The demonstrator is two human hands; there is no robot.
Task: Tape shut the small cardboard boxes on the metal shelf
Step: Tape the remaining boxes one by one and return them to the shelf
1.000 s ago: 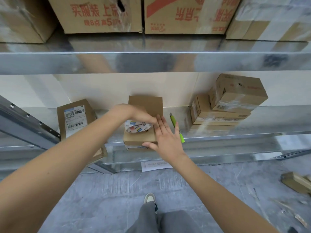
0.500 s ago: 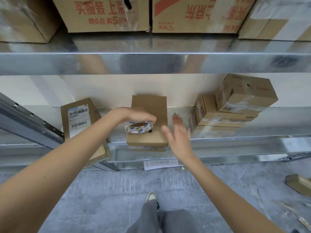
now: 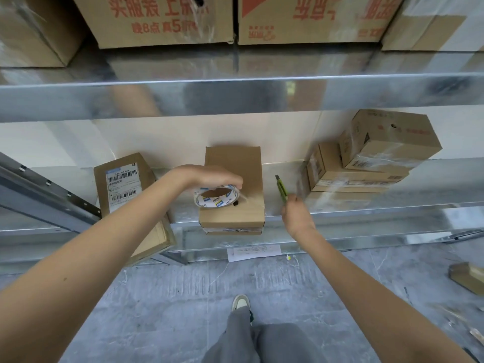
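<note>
A small cardboard box sits at the middle of the frame on the metal shelf, its near end sticking out past the shelf's front edge. The left hand comes in from the lower left and grips a roll of clear tape from above, fingers curled over its far rim; the roll lies just over the box's near half, and a strip of clear tape runs from it to the right across the box top. To the right of the box, the right hand reaches the near end of a green utility knife that lies on the shelf, blade end pointing away toward the wall. The fingers are at the knife's handle, but the hand is blurred and whether they have closed round it cannot be told.

At the left of the frame a flat box with a barcode label leans over the shelf edge, partly behind the left forearm. At the right, two taped boxes are stacked, the upper one turned at an angle on the lower. Large cartons with red print stand on the upper shelf along the top of the frame. Below, the grey floor shows a sheet of paper under the shelf, the person's grey trouser leg and a shoe
</note>
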